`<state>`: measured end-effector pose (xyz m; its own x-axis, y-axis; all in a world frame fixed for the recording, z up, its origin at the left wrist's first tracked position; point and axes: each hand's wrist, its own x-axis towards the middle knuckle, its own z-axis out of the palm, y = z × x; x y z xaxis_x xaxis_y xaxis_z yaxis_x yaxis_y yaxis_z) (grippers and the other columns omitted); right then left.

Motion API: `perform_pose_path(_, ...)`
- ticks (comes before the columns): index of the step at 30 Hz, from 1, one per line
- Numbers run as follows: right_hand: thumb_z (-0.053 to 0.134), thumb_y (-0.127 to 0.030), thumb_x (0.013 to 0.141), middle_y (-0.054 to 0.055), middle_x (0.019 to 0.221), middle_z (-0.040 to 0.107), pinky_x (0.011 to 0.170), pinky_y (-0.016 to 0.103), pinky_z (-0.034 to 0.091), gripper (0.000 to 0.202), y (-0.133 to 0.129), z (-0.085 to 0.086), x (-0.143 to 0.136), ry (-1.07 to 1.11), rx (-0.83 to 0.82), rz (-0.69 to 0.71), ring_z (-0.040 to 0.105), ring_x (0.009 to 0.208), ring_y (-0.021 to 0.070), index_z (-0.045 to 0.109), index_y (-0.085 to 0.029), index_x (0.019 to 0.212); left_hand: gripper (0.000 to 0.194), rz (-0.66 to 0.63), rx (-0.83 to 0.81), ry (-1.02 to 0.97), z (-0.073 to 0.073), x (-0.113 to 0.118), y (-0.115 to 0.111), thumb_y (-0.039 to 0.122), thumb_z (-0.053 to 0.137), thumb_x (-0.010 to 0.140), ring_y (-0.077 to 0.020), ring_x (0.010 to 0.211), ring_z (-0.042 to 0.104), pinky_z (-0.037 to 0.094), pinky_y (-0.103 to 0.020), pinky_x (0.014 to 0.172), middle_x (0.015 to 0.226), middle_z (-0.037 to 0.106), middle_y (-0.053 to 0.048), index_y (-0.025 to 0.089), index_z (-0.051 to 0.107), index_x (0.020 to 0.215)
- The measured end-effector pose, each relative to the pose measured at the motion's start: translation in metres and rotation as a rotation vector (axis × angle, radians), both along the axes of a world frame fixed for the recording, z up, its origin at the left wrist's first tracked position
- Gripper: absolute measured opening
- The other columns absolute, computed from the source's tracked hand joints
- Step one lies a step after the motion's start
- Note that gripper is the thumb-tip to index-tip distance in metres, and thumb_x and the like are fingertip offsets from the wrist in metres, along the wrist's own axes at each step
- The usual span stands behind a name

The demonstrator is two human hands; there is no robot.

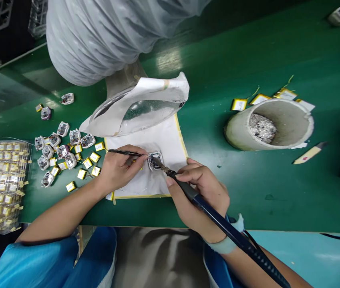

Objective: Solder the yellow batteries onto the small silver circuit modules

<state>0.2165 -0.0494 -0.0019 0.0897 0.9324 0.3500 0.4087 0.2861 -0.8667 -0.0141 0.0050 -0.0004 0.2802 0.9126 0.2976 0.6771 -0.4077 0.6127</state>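
Note:
A small square device with an exposed circuit board lies on a white sheet edged with yellow tape. My right hand grips a soldering iron, and its metal tip reaches the board. At the board's left edge, my left hand pinches dark tweezers whose tips point at the device. A bit of yellow shows beneath my left fingers, too covered to make out. Whether the tweezers grip a wire, I cannot tell.
Left lie several open device housings and yellow battery packs, beside a clear tray of batteries. A grey fume hose and clear hood stand behind. Right are a solder-scrap cup and a pale pointed tool.

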Motion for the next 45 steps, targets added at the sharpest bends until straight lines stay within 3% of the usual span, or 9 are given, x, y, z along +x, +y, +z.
perform_pose_path(14, 0.082, -0.02, 0.094, -0.007, 0.075, 0.071, 0.112, 0.056, 0.068, 0.022, 0.0, 0.001, 0.0, 0.021, -0.004, -0.028, 0.074, 0.065, 0.0184, 0.063, -0.029, 0.095, 0.025, -0.019, 0.028, -0.012, 0.002, 0.002, 0.001, 0.031, 0.079, 0.105, -0.0096, 0.061, 0.075, 0.056, -0.021, 0.052, 0.098, 0.088, -0.003, 0.02, 0.079, 0.083)
perform_pose_path(20, 0.082, -0.021, 0.094, -0.008, 0.07, 0.07, 0.112, 0.058, 0.068, 0.022, 0.0, -0.001, 0.0, 0.034, -0.008, -0.047, 0.073, 0.063, 0.019, 0.062, -0.03, 0.095, 0.015, 0.056, -0.033, -0.165, -0.01, -0.007, -0.006, 0.037, 0.079, 0.106, -0.0194, 0.09, 0.086, 0.07, -0.03, 0.073, 0.106, 0.087, -0.007, 0.022, 0.079, 0.107)
perform_pose_path(23, 0.082, -0.021, 0.094, -0.008, 0.072, 0.071, 0.112, 0.058, 0.068, 0.021, 0.0, -0.001, -0.001, 0.029, -0.01, -0.05, 0.074, 0.063, 0.0192, 0.063, -0.03, 0.095, 0.015, 0.041, -0.05, -0.192, -0.016, -0.011, -0.01, 0.037, 0.079, 0.106, -0.0209, 0.094, 0.086, 0.073, -0.033, 0.078, 0.107, 0.087, -0.008, 0.024, 0.079, 0.113)
perform_pose_path(28, 0.083, -0.022, 0.094, -0.008, 0.072, 0.071, 0.112, 0.057, 0.068, 0.022, 0.0, -0.001, -0.002, 0.032, -0.01, -0.056, 0.074, 0.063, 0.0188, 0.062, -0.029, 0.095, 0.013, 0.037, -0.024, -0.142, -0.018, -0.009, -0.008, 0.036, 0.079, 0.106, -0.02, 0.092, 0.086, 0.073, -0.032, 0.081, 0.104, 0.087, -0.006, 0.023, 0.08, 0.105)
perform_pose_path(35, 0.083, -0.021, 0.093, -0.007, 0.072, 0.071, 0.111, 0.057, 0.069, 0.021, 0.0, -0.001, -0.001, 0.025, -0.011, -0.06, 0.075, 0.065, 0.02, 0.064, -0.029, 0.094, 0.003, -0.041, 0.034, -0.151, -0.007, 0.0, 0.001, 0.024, 0.081, 0.104, -0.0149, 0.085, 0.085, 0.069, -0.023, 0.072, 0.102, 0.087, -0.003, 0.023, 0.082, 0.106)
perform_pose_path(45, 0.082, -0.02, 0.095, -0.008, 0.075, 0.071, 0.113, 0.057, 0.067, 0.022, 0.001, 0.001, -0.003, -0.009, -0.007, -0.032, 0.075, 0.065, 0.0188, 0.062, -0.029, 0.095, 0.011, -0.037, 0.004, -0.089, -0.006, -0.001, 0.003, 0.031, 0.078, 0.106, -0.016, 0.084, 0.084, 0.07, -0.025, 0.071, 0.101, 0.087, -0.004, 0.022, 0.084, 0.103)
